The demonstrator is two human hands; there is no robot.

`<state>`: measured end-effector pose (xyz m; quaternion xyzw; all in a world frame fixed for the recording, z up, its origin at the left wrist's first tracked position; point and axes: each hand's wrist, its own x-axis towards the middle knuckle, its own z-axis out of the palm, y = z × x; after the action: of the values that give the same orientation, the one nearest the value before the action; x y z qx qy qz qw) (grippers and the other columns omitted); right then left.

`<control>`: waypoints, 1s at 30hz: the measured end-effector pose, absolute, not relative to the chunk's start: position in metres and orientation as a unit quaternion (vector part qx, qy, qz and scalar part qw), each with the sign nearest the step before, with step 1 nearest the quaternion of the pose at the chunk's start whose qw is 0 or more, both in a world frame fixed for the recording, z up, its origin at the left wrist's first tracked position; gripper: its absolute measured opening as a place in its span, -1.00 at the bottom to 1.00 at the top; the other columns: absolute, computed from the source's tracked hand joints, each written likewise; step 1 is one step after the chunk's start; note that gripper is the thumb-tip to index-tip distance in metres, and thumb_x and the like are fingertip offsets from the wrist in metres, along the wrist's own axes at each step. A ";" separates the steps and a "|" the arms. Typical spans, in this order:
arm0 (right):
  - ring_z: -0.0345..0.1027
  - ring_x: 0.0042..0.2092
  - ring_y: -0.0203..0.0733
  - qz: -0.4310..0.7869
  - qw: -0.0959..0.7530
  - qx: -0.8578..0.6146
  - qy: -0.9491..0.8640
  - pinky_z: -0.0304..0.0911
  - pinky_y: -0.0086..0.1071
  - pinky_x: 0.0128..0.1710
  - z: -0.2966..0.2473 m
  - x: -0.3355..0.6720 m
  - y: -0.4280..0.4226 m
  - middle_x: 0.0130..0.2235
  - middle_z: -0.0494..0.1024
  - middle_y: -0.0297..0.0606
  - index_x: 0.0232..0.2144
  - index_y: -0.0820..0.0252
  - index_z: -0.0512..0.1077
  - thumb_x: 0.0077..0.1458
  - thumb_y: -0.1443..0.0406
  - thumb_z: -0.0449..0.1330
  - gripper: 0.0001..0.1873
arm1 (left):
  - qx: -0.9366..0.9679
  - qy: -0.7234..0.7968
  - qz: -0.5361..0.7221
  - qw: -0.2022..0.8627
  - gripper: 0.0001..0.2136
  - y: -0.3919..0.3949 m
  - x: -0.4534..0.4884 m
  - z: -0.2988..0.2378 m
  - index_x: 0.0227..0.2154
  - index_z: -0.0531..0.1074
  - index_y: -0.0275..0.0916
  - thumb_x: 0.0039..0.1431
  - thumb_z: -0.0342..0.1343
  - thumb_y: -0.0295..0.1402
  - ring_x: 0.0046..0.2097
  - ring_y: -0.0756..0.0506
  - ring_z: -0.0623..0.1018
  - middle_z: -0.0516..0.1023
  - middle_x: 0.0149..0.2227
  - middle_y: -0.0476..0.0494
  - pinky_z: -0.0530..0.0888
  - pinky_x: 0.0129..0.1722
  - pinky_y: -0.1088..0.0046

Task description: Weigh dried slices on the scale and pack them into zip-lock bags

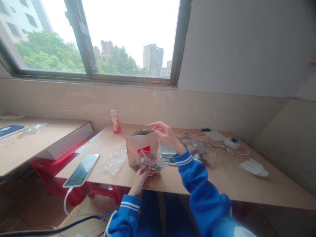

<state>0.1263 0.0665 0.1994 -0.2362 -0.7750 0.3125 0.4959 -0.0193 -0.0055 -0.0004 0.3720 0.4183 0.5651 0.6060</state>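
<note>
My left hand (140, 179) is closed on the lower edge of a clear zip bag (144, 160) that holds small dark pieces. This zip bag leans in front of a brown paper bag (130, 149) with a red patch, which stands upright with its top open. Over the paper bag's right rim is my right hand (165, 133), palm down, its fingers reaching left and apart from the thumb. Nothing shows in those fingers, and I cannot tell whether they touch the rim. Behind my right wrist sits a flat silver scale (167, 149), partly hidden.
More zip bags with dark pieces (201, 154) lie right of the scale. A crumpled clear bag (115, 161), a charging phone (81, 171) and a drink bottle (115, 121) are on the left. Farther right are a white dome camera (232, 142) and a white cloth-like item (253, 168).
</note>
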 end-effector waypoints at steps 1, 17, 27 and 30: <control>0.37 -0.24 -0.30 0.332 0.499 -0.242 -0.763 0.30 -0.38 -0.19 0.196 0.132 0.060 -0.23 0.48 -0.25 -0.20 0.22 0.44 0.08 0.37 0.05 -0.76 | 0.380 0.419 0.562 0.604 -0.62 -0.006 -0.019 0.001 -0.31 0.48 -0.35 -0.14 0.27 -0.15 -0.29 -0.14 0.55 0.57 -0.30 -0.25 0.46 -0.21 0.31; 0.42 -0.32 -0.24 0.400 0.169 -0.340 -0.834 0.29 -0.45 -0.34 0.102 0.152 0.037 -0.27 0.56 -0.23 -0.18 0.23 0.48 -0.03 0.33 0.21 -0.71 | 0.472 0.458 0.546 0.519 -0.74 -0.011 -0.020 0.010 -0.41 0.52 -0.31 -0.16 0.26 -0.24 -0.34 -0.14 0.52 0.58 -0.43 -0.13 0.42 -0.31 0.35; 0.41 -0.33 -0.23 0.424 0.246 -0.322 -0.810 0.32 -0.43 -0.38 0.082 0.152 0.037 -0.30 0.55 -0.26 -0.24 0.21 0.49 -0.11 0.39 0.27 -0.72 | 0.466 0.474 0.556 0.499 -0.73 -0.009 -0.020 0.006 -0.42 0.50 -0.31 -0.15 0.25 -0.21 -0.41 -0.10 0.48 0.56 -0.47 -0.12 0.37 -0.41 0.41; 0.43 -0.34 -0.21 0.432 0.280 -0.336 -0.789 0.33 -0.40 -0.37 0.080 0.153 0.037 -0.32 0.56 -0.22 -0.28 0.24 0.51 -0.06 0.33 0.24 -0.79 | 0.472 0.467 0.551 0.506 -0.70 -0.011 -0.019 0.010 -0.38 0.51 -0.32 -0.13 0.24 -0.18 -0.41 -0.09 0.48 0.55 -0.47 -0.12 0.36 -0.40 0.41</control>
<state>0.1534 0.0374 0.0797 -0.3361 -0.7887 0.4318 0.2804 -0.0189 -0.0111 0.0103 0.4720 0.4672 0.5506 0.5057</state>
